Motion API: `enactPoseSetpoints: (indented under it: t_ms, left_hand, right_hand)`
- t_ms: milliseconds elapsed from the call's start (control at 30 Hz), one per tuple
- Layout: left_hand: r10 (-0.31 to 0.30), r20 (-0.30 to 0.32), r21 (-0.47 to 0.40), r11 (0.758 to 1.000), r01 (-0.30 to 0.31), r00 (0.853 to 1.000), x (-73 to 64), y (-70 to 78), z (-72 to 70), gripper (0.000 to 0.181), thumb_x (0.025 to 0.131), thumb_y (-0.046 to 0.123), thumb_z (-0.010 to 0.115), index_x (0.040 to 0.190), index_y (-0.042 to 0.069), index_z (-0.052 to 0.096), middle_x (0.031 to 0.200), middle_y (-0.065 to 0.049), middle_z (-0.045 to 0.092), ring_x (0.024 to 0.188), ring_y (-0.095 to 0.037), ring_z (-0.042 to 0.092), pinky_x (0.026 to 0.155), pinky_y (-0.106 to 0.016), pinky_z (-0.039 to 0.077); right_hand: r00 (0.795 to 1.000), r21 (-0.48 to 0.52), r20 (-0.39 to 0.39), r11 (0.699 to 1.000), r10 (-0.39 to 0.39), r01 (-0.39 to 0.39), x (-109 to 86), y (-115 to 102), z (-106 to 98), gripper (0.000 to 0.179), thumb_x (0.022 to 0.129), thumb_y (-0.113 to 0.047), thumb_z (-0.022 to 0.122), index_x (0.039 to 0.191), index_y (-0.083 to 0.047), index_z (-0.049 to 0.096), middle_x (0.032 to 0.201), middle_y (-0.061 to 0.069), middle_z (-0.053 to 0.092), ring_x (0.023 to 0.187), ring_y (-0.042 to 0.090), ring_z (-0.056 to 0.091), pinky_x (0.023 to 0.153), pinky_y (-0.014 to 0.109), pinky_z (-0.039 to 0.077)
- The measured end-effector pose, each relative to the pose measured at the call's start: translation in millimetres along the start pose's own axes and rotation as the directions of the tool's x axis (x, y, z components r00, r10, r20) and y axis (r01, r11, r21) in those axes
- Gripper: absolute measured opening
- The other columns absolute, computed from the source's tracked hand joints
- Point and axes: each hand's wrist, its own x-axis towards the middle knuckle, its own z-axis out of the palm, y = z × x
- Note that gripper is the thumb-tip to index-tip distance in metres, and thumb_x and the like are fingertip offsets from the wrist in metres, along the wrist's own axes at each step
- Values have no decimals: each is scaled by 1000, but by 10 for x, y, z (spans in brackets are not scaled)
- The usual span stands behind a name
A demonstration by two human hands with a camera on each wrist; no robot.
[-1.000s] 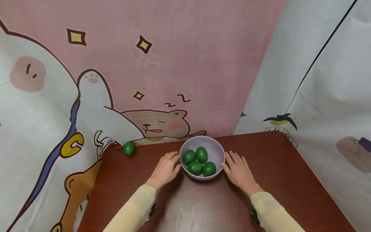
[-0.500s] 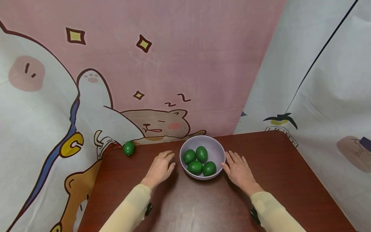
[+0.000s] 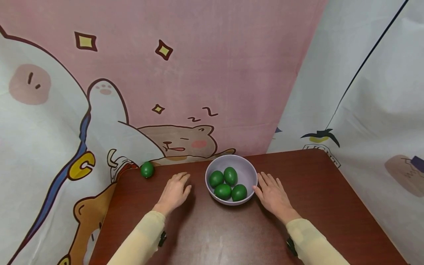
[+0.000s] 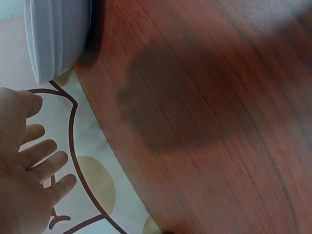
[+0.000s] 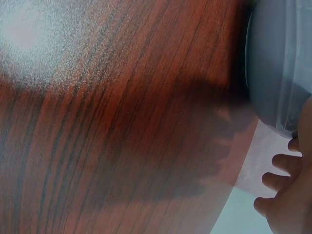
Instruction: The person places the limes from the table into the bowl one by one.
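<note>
A pale purple bowl (image 3: 246, 173) stands near the back edge of the table, with several green limes (image 3: 239, 192) inside it. My right hand (image 3: 273, 194) lies along the bowl's right side, fingers extended, its thumb and fingertips at the wall. In the right wrist view those fingers (image 5: 282, 181) sit close by the bowl (image 5: 273, 63). My left hand (image 3: 173, 192) is apart from the bowl, to its left, holding nothing. The left wrist view has its fingers (image 4: 51, 168) spread and relaxed below the bowl (image 4: 58, 34). Another lime (image 3: 147, 169) lies at the table's back left corner.
The brown wooden table (image 3: 218, 235) ends at the back against a printed cloth (image 3: 232, 92) with cartoon animals. More pale cloth (image 3: 381, 110) hangs on the right side. The single lime is right at the table's edge.
My left hand has come away from the bowl's side and moved left, toward the lone lime. The right hand, the bowl and the limes have stayed in place.
</note>
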Motion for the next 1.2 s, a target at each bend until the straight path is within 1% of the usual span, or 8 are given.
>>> enactPoseSetpoints:
  t_ms: [167, 333, 533, 900, 1033, 1200]
  left_hand:
    - [-10, -14, 9, 1000, 11, 1000, 4, -47, -17, 46, 99, 21, 69, 139, 0, 62, 142, -19, 59, 131, -37, 55, 110, -57, 43]
    - [-16, -21, 14, 1000, 16, 1000, 7, -107, -48, 47, 99, 20, 69, 139, -2, 61, 142, -20, 58, 132, -38, 54, 109, -58, 43]
    - [-17, -30, 25, 1000, 18, 999, 8, -197, -87, 47, 99, 20, 69, 139, -3, 60, 143, -21, 57, 131, -40, 54, 108, -60, 44]
    - [-49, -21, 33, 998, 50, 999, 28, -287, -156, 49, 99, 19, 68, 140, -5, 59, 144, -23, 56, 133, -42, 52, 108, -61, 43]
    - [-55, -37, 40, 998, 57, 998, 39, -311, -175, 49, 98, 19, 69, 139, -5, 59, 143, -25, 56, 132, -43, 52, 107, -61, 44]
    - [-64, -41, 62, 996, 66, 997, 56, -388, -188, 50, 98, 20, 67, 140, -6, 58, 144, -26, 55, 131, -45, 53, 106, -61, 44]
  right_hand:
    - [1000, 3, 3, 1000, 2, -2, -4, -1, -7, 65, 107, -42, 51, 156, 0, 42, 159, 24, 41, 148, 46, 34, 120, 64, 24]
    - [1000, 13, -11, 1000, -1, 1, -9, -13, -11, 64, 107, -42, 52, 155, -1, 44, 158, 24, 42, 148, 46, 35, 120, 64, 24]
    - [1000, 10, 10, 1000, 9, -9, -3, -20, -19, 65, 107, -43, 51, 156, -1, 41, 160, 24, 40, 149, 46, 33, 121, 64, 22]
    - [1000, 3, 9, 1000, 8, -8, 0, 6, 1, 65, 107, -42, 50, 156, 0, 41, 160, 25, 39, 149, 46, 33, 121, 64, 23]
    - [1000, -2, 4, 1000, 4, -4, -3, 13, 7, 65, 107, -42, 50, 156, 0, 41, 160, 24, 40, 149, 46, 34, 120, 64, 24]
    - [1000, -3, 10, 1000, 3, -3, -3, 15, 11, 65, 108, -42, 50, 157, 0, 40, 160, 24, 39, 149, 46, 34, 121, 64, 22]
